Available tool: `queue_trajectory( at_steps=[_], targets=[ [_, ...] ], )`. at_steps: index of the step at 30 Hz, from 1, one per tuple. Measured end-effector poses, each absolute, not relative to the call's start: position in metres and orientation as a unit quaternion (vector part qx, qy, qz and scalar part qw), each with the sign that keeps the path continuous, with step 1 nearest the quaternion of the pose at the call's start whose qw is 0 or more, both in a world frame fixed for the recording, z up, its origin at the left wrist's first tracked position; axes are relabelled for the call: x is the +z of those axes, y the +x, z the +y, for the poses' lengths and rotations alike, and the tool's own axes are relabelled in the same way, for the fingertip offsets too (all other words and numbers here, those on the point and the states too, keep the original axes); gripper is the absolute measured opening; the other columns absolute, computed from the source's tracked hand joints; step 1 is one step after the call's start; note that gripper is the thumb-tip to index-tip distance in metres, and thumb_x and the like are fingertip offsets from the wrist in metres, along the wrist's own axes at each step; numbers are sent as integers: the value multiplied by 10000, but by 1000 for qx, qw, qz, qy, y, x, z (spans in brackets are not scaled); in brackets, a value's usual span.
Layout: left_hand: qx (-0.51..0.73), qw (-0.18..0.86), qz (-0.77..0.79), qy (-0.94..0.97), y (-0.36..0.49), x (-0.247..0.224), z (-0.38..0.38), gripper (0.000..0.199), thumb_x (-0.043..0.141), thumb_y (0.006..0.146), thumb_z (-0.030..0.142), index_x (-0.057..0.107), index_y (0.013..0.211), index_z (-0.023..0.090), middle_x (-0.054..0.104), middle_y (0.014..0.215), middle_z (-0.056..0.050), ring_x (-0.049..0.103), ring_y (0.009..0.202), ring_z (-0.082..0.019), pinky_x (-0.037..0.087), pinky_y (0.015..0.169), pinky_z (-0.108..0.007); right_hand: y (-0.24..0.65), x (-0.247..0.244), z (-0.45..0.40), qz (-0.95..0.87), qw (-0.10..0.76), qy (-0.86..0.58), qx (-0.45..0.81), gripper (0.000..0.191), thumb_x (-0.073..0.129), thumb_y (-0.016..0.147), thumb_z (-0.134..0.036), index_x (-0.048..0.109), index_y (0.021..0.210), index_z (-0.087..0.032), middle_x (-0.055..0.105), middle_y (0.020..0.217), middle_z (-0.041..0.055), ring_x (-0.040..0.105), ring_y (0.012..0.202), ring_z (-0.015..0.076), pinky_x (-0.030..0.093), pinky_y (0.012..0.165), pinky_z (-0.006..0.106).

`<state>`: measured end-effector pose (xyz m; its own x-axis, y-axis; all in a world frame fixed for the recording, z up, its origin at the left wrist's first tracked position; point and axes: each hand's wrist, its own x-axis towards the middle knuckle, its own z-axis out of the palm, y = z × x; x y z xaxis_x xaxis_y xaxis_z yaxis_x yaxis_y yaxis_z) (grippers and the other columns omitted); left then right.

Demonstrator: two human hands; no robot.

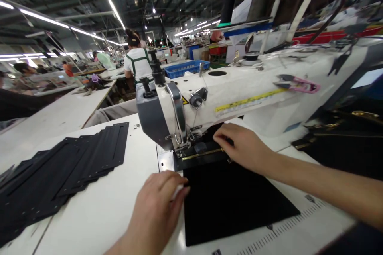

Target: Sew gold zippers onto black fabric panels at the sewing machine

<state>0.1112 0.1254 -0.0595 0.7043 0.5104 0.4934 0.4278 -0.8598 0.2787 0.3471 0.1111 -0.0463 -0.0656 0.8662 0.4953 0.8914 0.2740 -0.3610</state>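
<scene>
A black fabric panel (pixel 230 203) lies flat on the sewing machine bed, its far edge beneath the machine head. Along that edge runs a zipper (pixel 203 154) with gold teeth, one end close to the presser foot (pixel 179 152). My left hand (pixel 157 203) is closed at the panel's near left corner, thumb and forefinger pinching its edge. To the right of the needle, my right hand (pixel 239 145) is closed in a pinch on black fabric just behind the zipper's right end. The exact fold under its fingertips is hidden.
The white sewing machine (pixel 251 83) stands over the work, with pink-handled thread snips (pixel 299 83) on its arm. Black slotted pieces (pixel 89 155) lie stacked at left. More dark zippered pieces (pixel 350 147) are at right. Beyond stand a blue basket (pixel 187 68) and a person (pixel 137 61).
</scene>
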Motion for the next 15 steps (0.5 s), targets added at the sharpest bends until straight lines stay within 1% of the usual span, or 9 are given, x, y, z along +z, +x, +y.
queue_trajectory(
  at_steps=[1, 2, 4, 6, 8, 10, 15],
  targets=[
    [273, 27, 271, 923, 105, -61, 135, 186, 473, 851, 213, 578, 998, 172, 646, 970, -97, 614, 843, -217, 512, 703, -365, 339, -48, 101, -755, 309, -579, -25, 187, 442, 874, -186, 613, 799, -171, 623, 810, 60, 573, 778, 187, 468, 741, 327],
    [264, -12, 268, 927, 102, -64, 143, 231, 471, 853, 227, 568, 1048, 153, 629, 1051, -123, 599, 936, -249, 503, 760, -409, 329, -51, 93, -779, 297, -552, -39, 193, 430, 875, -169, 618, 833, -164, 633, 846, 69, 573, 808, 194, 463, 774, 339],
    [234, -51, 261, 935, 103, -71, 156, 232, 451, 864, 204, 583, 1038, 128, 627, 1078, -128, 574, 1019, -261, 460, 862, -456, 309, -60, 87, -809, 263, -523, -61, 215, 428, 867, -152, 599, 994, -120, 622, 1013, 109, 548, 953, 230, 427, 880, 387],
    [215, -72, 252, 941, 109, -76, 162, 221, 430, 874, 174, 609, 988, 116, 641, 1055, -124, 574, 1029, -250, 430, 910, -457, 293, -70, 92, -819, 239, -518, -62, 281, 436, 857, -150, 548, 1098, -61, 571, 1138, 149, 495, 1070, 252, 372, 962, 407],
    [208, -88, 243, 943, 114, -78, 162, 225, 417, 879, 161, 621, 959, 110, 645, 1044, -128, 583, 1017, -243, 436, 905, -441, 285, -79, 100, -819, 234, -521, -47, 300, 424, 856, -147, 533, 1111, -33, 547, 1175, 163, 474, 1107, 246, 346, 995, 386],
    [206, -101, 235, 945, 115, -78, 160, 228, 410, 880, 154, 619, 955, 105, 643, 1045, -134, 585, 1012, -242, 448, 887, -429, 283, -84, 105, -817, 238, -524, -38, 299, 402, 860, -137, 535, 1107, -34, 543, 1182, 159, 473, 1112, 236, 338, 1006, 366],
    [218, -116, 229, 941, 114, -77, 158, 226, 394, 885, 150, 609, 939, 107, 654, 1017, -125, 592, 996, -234, 453, 875, -419, 289, -83, 104, -816, 242, -524, -30, 315, 389, 868, -146, 524, 1134, -46, 533, 1200, 152, 459, 1136, 231, 334, 1014, 368]
  ],
)
